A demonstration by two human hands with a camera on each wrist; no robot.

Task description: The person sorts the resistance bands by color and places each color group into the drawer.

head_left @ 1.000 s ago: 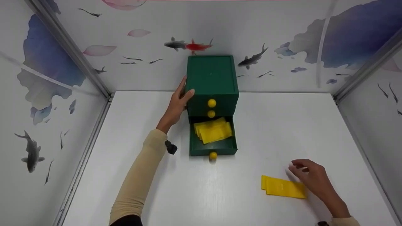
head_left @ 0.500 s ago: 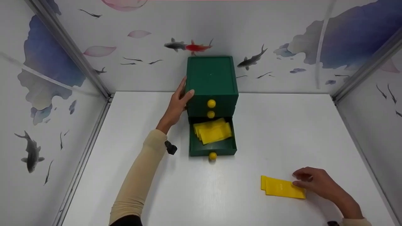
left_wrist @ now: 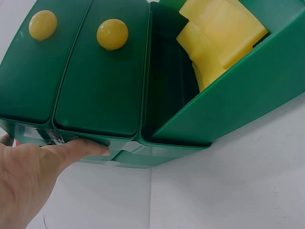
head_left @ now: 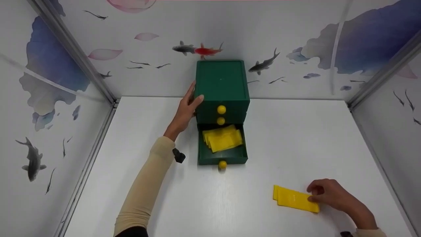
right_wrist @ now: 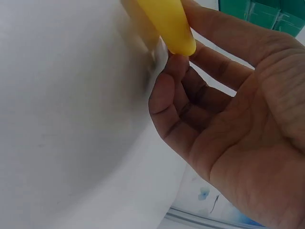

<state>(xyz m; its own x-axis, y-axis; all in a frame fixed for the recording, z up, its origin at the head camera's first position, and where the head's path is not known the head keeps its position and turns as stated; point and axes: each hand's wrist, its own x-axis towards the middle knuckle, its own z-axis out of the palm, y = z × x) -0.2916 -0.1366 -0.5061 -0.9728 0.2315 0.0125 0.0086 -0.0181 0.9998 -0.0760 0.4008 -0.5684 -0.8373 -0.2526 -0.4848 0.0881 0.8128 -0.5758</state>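
Note:
A green drawer cabinet (head_left: 222,79) with yellow knobs stands against the back wall. Its bottom drawer (head_left: 227,158) is pulled out and holds several flat yellow packets (head_left: 225,140). My left hand (head_left: 184,110) rests along the cabinet's left side, fingers and thumb extended; the left wrist view shows the thumb (left_wrist: 81,149) lying against the side below the drawer fronts. At the front right, two overlapping yellow packets (head_left: 294,198) lie on the table. My right hand (head_left: 332,194) pinches the right end of the upper packet (right_wrist: 174,26) between thumb and fingers.
The white table (head_left: 164,204) is bounded by printed panels at the back and both sides. The open drawer juts toward the front, its yellow knob (head_left: 222,164) foremost. Metal frame posts (head_left: 75,49) run along the panel corners.
My right hand has come down onto the right end of the yellow packets and pinches it. That end has swung slightly toward the front. The left hand stays on the cabinet.

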